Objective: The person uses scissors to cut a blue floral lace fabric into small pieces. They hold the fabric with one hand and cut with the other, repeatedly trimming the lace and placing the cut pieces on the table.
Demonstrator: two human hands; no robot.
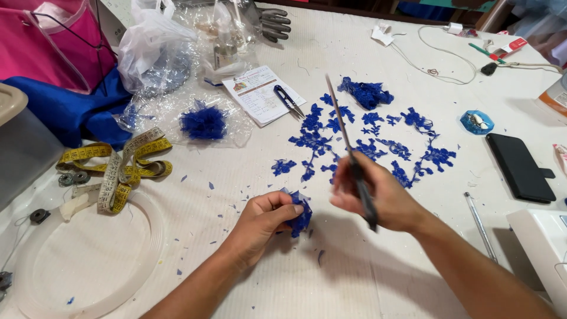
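The left hand (260,221) is pinching a small piece of blue lace (300,214) between thumb and fingers, closed around it just above the desk (354,277). The right hand (378,198) is gripping a pair of long scissors (348,147), fingers wrapped about the dark handles, blades pointing away from the person; the tool is blurring, so whether the blades are parted cannot be told. Just beyond the right hand, cut blue lace appliqués (366,139) are lying spread on the desk. Beyond the left hand, thread snips (288,100) are resting on a printed leaflet (260,93). Left of the left hand, a yellow tape measure (118,165) is lying coiled. Right of the right hand, a black phone (520,168) is lying flat.
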